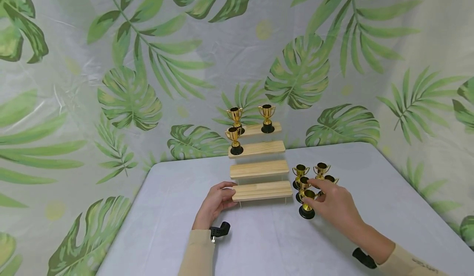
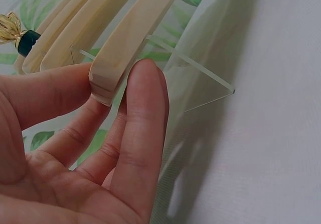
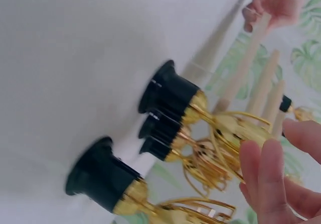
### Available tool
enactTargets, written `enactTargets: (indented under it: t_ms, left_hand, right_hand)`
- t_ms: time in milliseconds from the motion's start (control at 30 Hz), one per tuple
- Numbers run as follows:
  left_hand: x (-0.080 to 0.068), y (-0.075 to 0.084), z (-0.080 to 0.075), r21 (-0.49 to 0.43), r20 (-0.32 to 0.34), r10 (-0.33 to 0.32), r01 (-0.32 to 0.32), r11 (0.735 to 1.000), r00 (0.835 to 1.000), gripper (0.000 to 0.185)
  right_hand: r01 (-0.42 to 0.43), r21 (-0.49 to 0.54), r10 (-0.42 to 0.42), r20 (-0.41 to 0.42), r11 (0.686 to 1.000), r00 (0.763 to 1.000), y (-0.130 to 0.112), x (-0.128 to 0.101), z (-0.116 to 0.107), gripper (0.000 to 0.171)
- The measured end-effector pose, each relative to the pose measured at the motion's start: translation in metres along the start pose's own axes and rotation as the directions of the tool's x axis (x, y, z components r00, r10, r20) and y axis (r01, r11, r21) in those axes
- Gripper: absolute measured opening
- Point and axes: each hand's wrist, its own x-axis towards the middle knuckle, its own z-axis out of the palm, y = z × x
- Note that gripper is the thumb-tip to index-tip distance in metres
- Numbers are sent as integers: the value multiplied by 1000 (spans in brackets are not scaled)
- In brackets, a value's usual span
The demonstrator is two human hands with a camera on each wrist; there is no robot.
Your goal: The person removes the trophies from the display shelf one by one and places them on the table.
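White tablecloth, trophies beside right fingers

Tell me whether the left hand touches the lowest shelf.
Touching: the left wrist view shows the left hand pinching the lowest shelf by its end.

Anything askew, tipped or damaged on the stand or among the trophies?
Nothing stands out. The stand's three trophies are upright, as are those visible by the right hand. I see no breakage. The left hand holds the lowest tier's end; the tiers look evenly stepped.
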Motion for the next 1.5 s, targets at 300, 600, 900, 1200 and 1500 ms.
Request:
enactTargets:
  t_ms: [300,600,900,1200,1500]
  left_hand:
    - [0,0,-1,0,-6,-1,1,1000,1000,40]
    - [1,-2,-1,-11,-10,-6,6,1000,1000,39]
    - [2,-3,-3,-17,1,2,-2,1000,1000,41]
    - [2,-3,-2,-18,-11,-6,6,1000,1000,39]
    - [3,-3,-1,-31,-9,-9,9,999,1000,38]
  right_hand:
    - [79,21,-77,-92,997,993,-13,18,-15,48]
    - [79,16,-76,-110,997,991,-27,39,-20,48]
    - [123,82,-113,-124,989,986,-45,64,-13,49]
    - [56,167,-46,-65,984,997,-64,93,-3,47]
    - [27,238,-26,-9,971,1000,-77,115,13,49]
